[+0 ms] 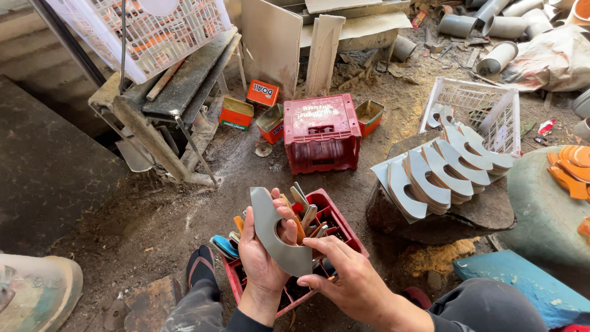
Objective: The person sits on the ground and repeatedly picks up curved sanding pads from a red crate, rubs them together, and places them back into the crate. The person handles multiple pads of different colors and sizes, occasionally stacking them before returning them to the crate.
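A grey crescent-shaped flat piece (270, 230) is held up between both hands above a red crate. My left hand (261, 255) cradles it from below and behind, thumb hooked through the inner curve. My right hand (350, 276) pinches its lower end with the fingertips. Under the hands, the small red crate (341, 215) holds several tools with coloured handles (304, 212). To the right, several matching grey crescent pieces (439, 175) stand in overlapping rows on a flat dark stone (479, 215).
An upturned red crate (321, 132) and small orange tins (263, 93) lie on the dirt floor ahead. A white basket (479, 104) sits behind the stack. Orange curved pieces (571, 169) rest far right. A metal stand (166, 104) is at left, grey pipes (498, 27) behind.
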